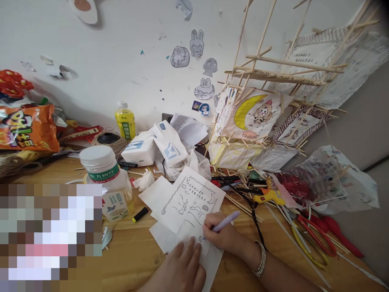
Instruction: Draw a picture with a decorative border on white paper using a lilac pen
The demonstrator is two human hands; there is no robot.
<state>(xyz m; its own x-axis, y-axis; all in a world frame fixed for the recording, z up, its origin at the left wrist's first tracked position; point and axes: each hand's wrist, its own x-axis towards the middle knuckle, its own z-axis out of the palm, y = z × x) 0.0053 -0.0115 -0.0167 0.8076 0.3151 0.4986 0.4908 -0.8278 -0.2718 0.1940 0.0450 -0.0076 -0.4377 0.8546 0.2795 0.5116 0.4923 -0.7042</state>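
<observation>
My right hand is closed around a light purple pen. The pen's tip meets a small black mark near the lower part of a white sheet of paper. Black ink lines on that sheet form a wavy border, handwritten characters, a moon and hills. Below it, my left hand lies flat, fingers stretched out, its fingertips pressing on the paper. More white sheets stick out underneath. To the left lies a black marker with a yellow end, apart from both hands.
At left stand a large clear bottle and a yellow drink bottle. Tissue packs lie behind the sheets. A stick-and-paper lantern frame rises at back right. A yellow glue gun and red-handled scissors lie at right.
</observation>
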